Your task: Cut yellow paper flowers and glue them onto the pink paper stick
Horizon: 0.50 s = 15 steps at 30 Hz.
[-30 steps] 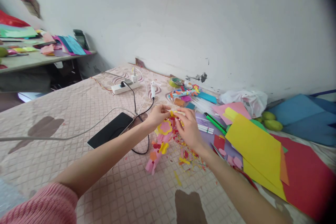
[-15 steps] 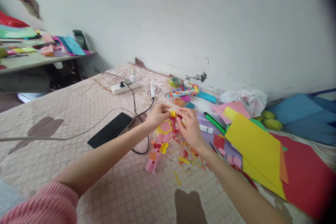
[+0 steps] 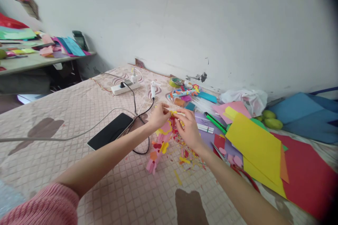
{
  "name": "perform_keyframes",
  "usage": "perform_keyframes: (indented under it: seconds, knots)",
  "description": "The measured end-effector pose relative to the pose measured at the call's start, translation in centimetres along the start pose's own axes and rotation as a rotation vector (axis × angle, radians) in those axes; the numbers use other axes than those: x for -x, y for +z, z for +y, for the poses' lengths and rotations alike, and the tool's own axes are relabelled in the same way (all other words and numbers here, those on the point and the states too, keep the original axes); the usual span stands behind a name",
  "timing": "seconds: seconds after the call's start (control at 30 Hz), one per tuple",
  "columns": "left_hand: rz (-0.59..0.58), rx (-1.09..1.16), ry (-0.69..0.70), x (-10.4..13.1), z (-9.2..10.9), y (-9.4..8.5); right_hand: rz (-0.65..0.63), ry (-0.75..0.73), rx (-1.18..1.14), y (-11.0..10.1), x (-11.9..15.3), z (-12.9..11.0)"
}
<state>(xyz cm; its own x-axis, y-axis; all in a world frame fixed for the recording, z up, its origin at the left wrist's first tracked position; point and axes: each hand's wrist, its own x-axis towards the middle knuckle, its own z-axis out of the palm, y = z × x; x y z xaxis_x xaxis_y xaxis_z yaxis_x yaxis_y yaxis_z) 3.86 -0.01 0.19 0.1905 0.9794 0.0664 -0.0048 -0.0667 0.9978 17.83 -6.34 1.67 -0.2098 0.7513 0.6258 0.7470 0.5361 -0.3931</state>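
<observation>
My left hand (image 3: 159, 116) pinches a small yellow cut-out piece (image 3: 173, 113) from the left, its fingers closed. From the right, my right hand (image 3: 188, 126) has thumb and fingers closed on the same piece, which they partly cover. Just below the hands lies a pink strip (image 3: 161, 137) decorated with yellow, red, orange and pink shapes, including a scalloped flower with a yellow rim. A yellow butterfly-like shape (image 3: 164, 147) sits on its lower part. Whether the small piece is joined to the strip is hidden by my fingers.
Coloured scraps (image 3: 188, 156) litter the cloth beside the strip. A phone (image 3: 111, 131), cables, a power strip (image 3: 125, 88) and a white glue gun (image 3: 153, 90) lie left and behind. Rightward are a green cutter (image 3: 215, 122), scissors (image 3: 245, 175), and yellow (image 3: 255, 144) and red sheets.
My right fingers have drawn in over the small yellow piece, so less of it shows. The hands otherwise stay in nearly the same place.
</observation>
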Motion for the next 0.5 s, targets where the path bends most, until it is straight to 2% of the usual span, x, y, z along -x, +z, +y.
perform_keyframes:
  seconds: [0.17, 0.33, 0.5]
  knots:
    - [0.023, -0.063, 0.042, -0.1, -0.1, 0.0, 0.01, 0.001, -0.019, 0.0, -0.1, 0.1]
    - [0.007, -0.043, -0.036, -0.1, 0.2, -0.5, 0.087, 0.079, -0.023, -1.1, -0.3, 0.5]
    - [0.017, -0.036, -0.089, -0.5, 0.1, -0.8, 0.076, 0.125, -0.022, -2.0, 0.7, 1.4]
